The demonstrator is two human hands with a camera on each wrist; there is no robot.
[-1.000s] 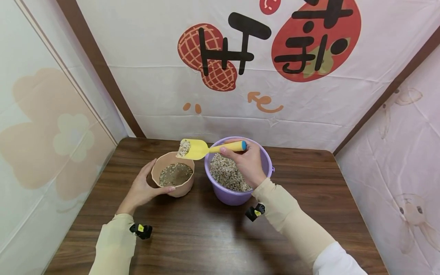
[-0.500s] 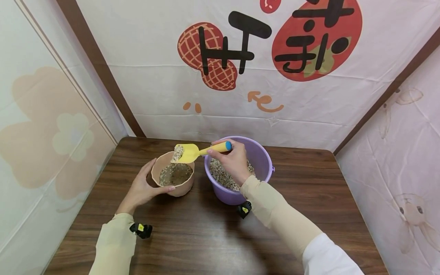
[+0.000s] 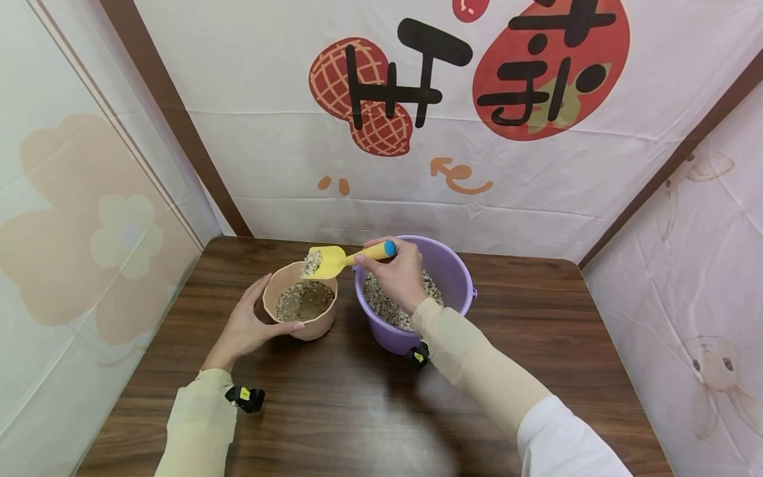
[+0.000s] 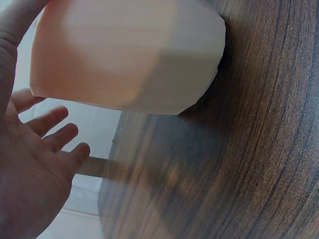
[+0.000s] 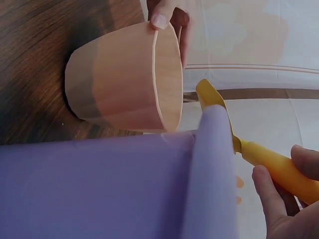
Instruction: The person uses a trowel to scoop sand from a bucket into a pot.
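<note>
In the head view my left hand holds a peach-coloured flowerpot at its left side, thumb across the near rim. Pale grit covers part of the pot's bottom. My right hand grips the yellow handle of a small toy shovel, whose end cap is blue. Pale gravel sits at the tip of its scoop, over the pot's far right rim. Just below the right hand stands a purple bucket holding more gravel. In the right wrist view the bucket's rim hides part of the shovel.
The dark wood table runs up to a white printed cloth at the back. More cloth hangs at the left and right. A small black wrist camera hangs by each forearm.
My right hand has carried the loaded shovel leftward from above the bucket, its scoop now overlapping the pot's rim. The left hand and the pot have stayed put.
</note>
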